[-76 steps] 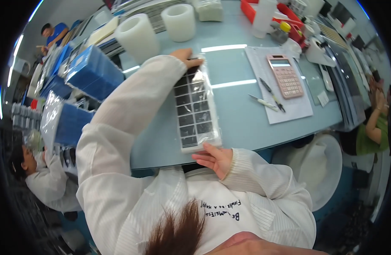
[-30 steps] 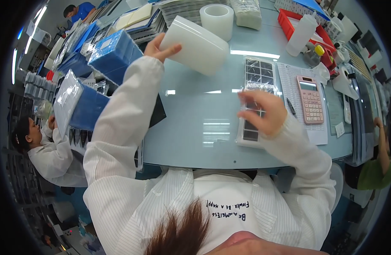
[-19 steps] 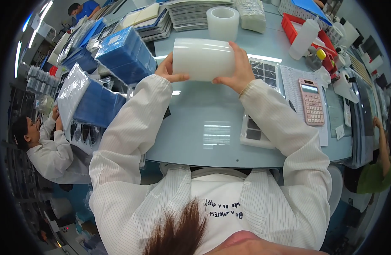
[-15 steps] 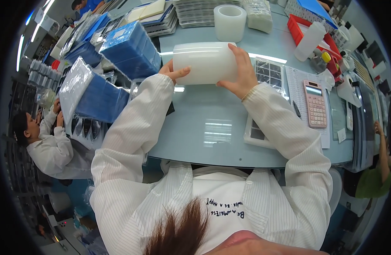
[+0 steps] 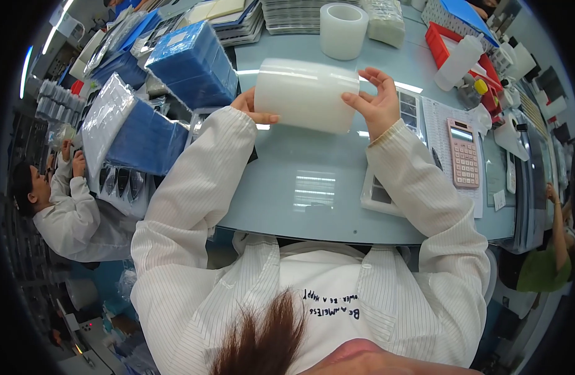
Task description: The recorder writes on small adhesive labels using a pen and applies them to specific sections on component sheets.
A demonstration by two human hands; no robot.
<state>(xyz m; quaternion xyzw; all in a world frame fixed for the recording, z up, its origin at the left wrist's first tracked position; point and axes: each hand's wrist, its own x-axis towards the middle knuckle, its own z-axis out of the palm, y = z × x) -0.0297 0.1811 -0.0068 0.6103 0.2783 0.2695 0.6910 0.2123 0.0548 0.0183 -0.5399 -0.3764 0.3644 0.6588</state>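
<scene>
A wide roll of translucent white film (image 5: 306,97) is between my hands above the far part of the table, its right end tilted slightly toward me. My left hand (image 5: 251,109) grips its left end, thumb along the lower edge and the other fingers mostly hidden behind. At the right end, my right hand (image 5: 378,103) has its thumb against the film near the rim. Its other fingers are raised and curved beside that end, with the fingertips close to the upper corner. A second, narrower film roll (image 5: 343,44) stands upright just behind.
Wrapped blue stacks (image 5: 193,65) crowd the left. A pink calculator (image 5: 463,153) lies on paper sheets at right, next to a compartment tray (image 5: 381,197). Farther back are a squeeze bottle (image 5: 457,65) and a red bin (image 5: 434,39). A co-worker (image 5: 68,209) sits at left.
The roll's right end has dipped toward me. My right hand has slid off the roll's face to its right edge, fingers lifting from the top. My left hand stays at its end.
</scene>
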